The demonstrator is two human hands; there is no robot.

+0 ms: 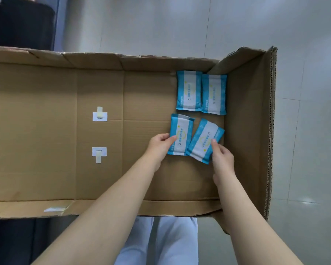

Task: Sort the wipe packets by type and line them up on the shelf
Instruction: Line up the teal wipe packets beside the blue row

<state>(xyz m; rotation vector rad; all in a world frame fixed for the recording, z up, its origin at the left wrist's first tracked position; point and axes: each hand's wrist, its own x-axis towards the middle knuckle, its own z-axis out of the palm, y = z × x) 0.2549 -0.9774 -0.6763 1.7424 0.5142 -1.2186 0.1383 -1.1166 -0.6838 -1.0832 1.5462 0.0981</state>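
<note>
Our forearms are reaching in over the near edge of the cardboard shelf [46, 131], which is lying open like a shallow tray with a raised wall at its right end. We are working at that right end because that is where the row of packets is being built.

Our left hand [159, 144] is pinching the left edge of the near-left packet [180, 135], thumb on its face and fingers seemingly under the edge, so we are holding it square to the shelf. Our right hand [223, 158] is resting its fingertips on the near-right packet [205, 140], which is lying tilted, with its near-left corner overlapping the packet beside it. That hand is pressing rather than gripping; whether any finger is hooked under the edge we cannot tell. We judge that it is steadying the packet to turn it straight.

Two far packets [201, 93] are lying side by side and touching in the far right corner, long edges parallel, tight against the wall. All four look the same blue-and-white type, so we judge the sorting here is sound and only the alignment is left.

Two white tabs [99, 134] are sitting well apart, near the shelf's middle.
</note>
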